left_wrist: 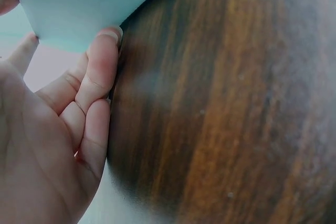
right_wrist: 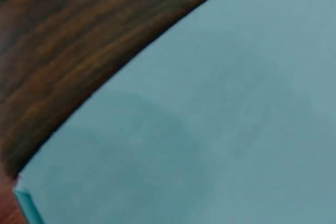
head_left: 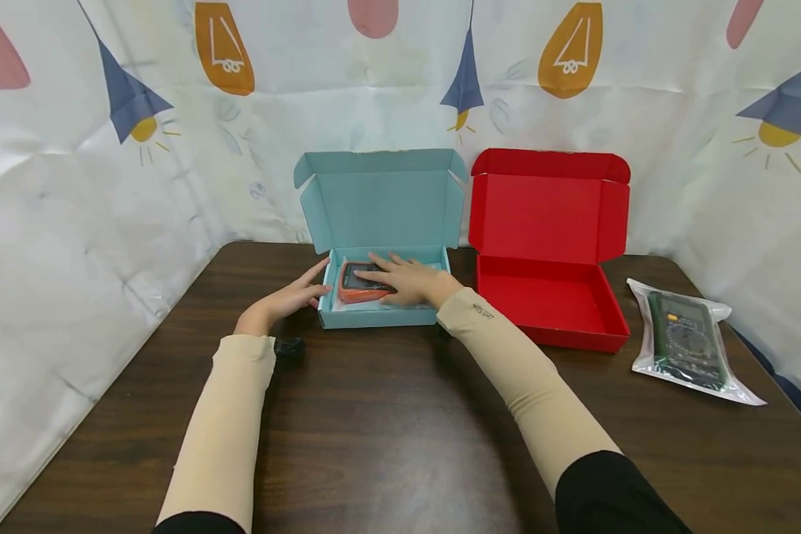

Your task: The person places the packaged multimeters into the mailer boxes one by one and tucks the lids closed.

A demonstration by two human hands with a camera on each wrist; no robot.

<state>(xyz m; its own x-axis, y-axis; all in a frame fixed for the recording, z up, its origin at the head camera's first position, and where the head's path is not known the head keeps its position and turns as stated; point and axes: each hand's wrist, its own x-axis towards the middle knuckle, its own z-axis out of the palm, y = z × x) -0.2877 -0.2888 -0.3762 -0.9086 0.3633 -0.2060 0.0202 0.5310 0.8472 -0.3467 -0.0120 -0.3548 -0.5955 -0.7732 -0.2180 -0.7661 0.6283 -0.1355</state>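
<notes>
An orange-rimmed multimeter (head_left: 360, 297), apparently in a clear bag, lies inside the open light blue box (head_left: 379, 319). My right hand (head_left: 410, 283) rests over its right part with fingers spread, hiding that part. At the box's left side, my left hand (head_left: 287, 300) holds the wall, its thumb at the rim and index finger stretched toward the back corner. In the left wrist view, the other fingers (left_wrist: 102, 66) curl against the outside of the wall, low near the table. Only the box's outer face (right_wrist: 210, 129) and some table show in the right wrist view; the hand does not.
To the right stands an open red box (head_left: 547, 285) with its lid up. Farther right, a dark green multimeter (head_left: 686, 337) in a clear padded bag lies on the brown table (head_left: 374, 430). A patterned white curtain (head_left: 374, 104) hangs behind.
</notes>
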